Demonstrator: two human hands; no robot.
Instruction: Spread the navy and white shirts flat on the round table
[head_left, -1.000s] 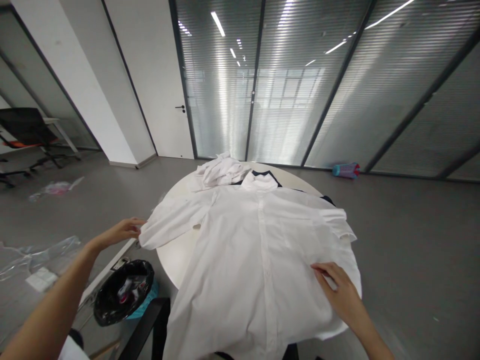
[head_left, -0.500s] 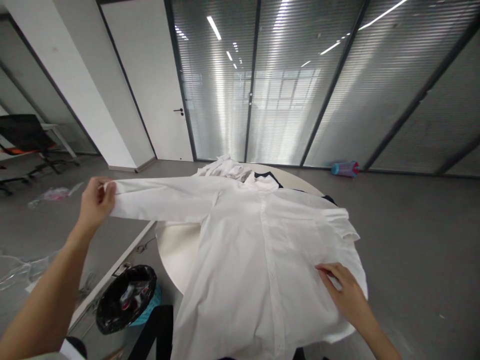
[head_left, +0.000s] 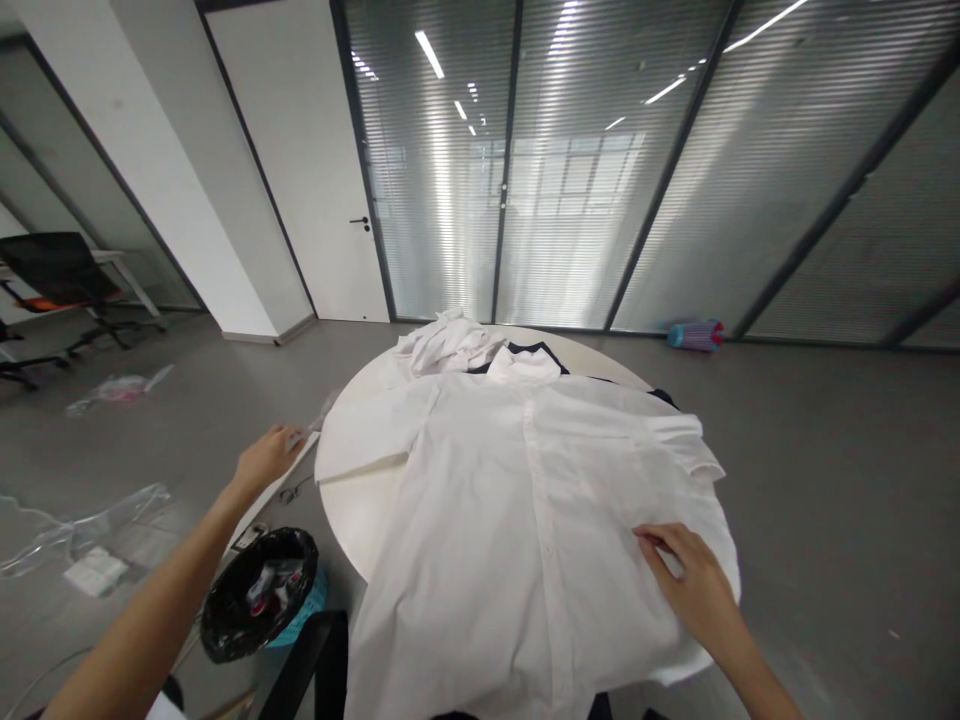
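A white button-up shirt [head_left: 525, 520] lies spread face up over a round white table [head_left: 352, 510], collar at the far side. My right hand [head_left: 690, 585] rests flat on the shirt's lower right part, near the table's edge, fingers pointing left. My left hand [head_left: 268, 458] is just off the table's left edge, fingers curled on the cuff end of the shirt's left sleeve [head_left: 367, 435]. The sleeve lies on the table and drops over that edge. The shirt's right sleeve [head_left: 686, 445] is folded short on the right.
A crumpled white garment [head_left: 446, 345] and a dark garment [head_left: 536, 352] lie at the table's far side. A black bin [head_left: 259, 590] stands on the floor at the left, beside clear plastic wrap [head_left: 90, 520]. A black chair back [head_left: 311, 665] is near me. Glass walls and a white door are behind.
My left hand had lifted the sleeve and stretched it out to the left; it has now come down to the table's left edge, and the sleeve lies on the table. My right hand stayed put.
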